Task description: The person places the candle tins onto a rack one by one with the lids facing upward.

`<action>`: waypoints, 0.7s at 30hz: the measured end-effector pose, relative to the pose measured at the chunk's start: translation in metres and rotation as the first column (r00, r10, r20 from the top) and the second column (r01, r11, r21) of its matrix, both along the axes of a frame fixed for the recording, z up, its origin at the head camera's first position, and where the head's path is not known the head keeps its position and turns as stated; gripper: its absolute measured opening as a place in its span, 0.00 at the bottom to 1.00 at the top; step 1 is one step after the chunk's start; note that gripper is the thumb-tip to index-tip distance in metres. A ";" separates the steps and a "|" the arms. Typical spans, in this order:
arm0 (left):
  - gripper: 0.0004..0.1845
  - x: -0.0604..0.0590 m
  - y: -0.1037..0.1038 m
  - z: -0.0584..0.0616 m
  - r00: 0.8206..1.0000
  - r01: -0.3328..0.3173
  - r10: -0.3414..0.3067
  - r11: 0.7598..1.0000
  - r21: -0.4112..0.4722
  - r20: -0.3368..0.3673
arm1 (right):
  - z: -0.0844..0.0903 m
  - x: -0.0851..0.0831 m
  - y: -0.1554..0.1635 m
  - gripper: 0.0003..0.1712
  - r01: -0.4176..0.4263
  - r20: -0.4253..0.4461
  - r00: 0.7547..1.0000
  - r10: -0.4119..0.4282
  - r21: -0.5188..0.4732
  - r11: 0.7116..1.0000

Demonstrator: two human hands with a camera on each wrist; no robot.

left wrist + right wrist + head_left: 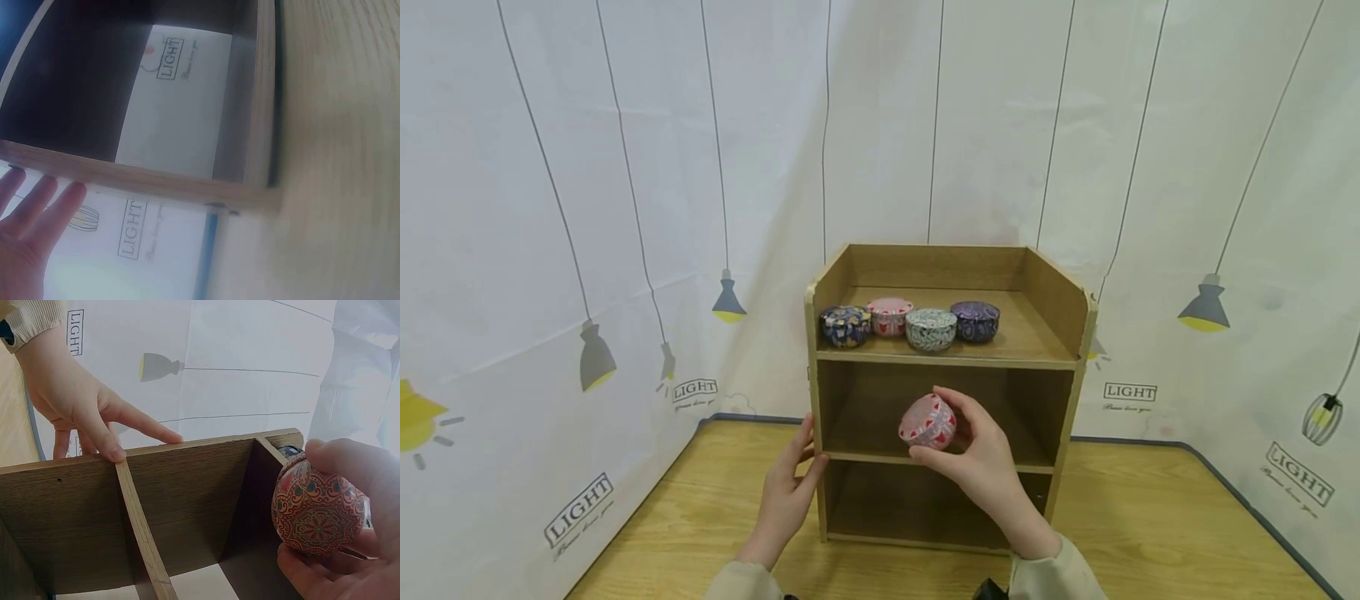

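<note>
Tin (928, 422), round and red-patterned, sits in the right hand (981, 458), fingers and thumb curled round it from the side and below; the right wrist view shows its ornate face (319, 515) turned outward between thumb above and fingers beneath. It hangs in the air at the mouth of the middle shelf (925, 457), just above the shelf board and not yet resting on it, as far as can be told.

Left of the grip, the left hand (786, 492) lies flat with straight fingers against the outer side wall of the rack (1063, 312), holding nothing; the left wrist view shows its fingers (44, 194) just touching the wooden edge.

Above the grip, on the top shelf, four tins stand in a loose row: a dark blue one (845, 325), a pink one (890, 316), a pale green one (930, 328) and a purple one (975, 321). Below the grip the bottom shelf shows nothing in it. The rack stands on a wooden table (1150, 525), backed by a white curtain printed with lamps (625, 208).

By the look of it, four tins are shelved and this one is mid-placement: setting it down and letting go remain.
</note>
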State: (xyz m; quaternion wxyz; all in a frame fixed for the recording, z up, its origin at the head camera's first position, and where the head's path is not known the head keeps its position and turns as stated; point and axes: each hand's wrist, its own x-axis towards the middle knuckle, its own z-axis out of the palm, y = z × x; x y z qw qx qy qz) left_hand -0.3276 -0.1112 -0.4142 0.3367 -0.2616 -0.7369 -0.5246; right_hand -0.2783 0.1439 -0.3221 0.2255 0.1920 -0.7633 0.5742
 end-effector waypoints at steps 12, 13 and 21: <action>0.31 0.000 0.000 0.000 1.000 0.010 -0.010 1.000 0.010 0.017 | 0.000 0.001 0.005 0.40 -0.004 -0.009 1.000 0.004 -0.010 1.000; 0.31 0.000 0.000 0.000 1.000 0.011 -0.012 1.000 0.009 0.014 | 0.000 0.001 0.005 0.40 -0.003 -0.013 1.000 0.003 -0.011 1.000; 0.32 0.000 0.000 0.000 1.000 0.020 -0.021 1.000 0.012 0.002 | 0.002 0.003 0.008 0.40 0.046 -0.039 0.998 -0.045 0.015 0.999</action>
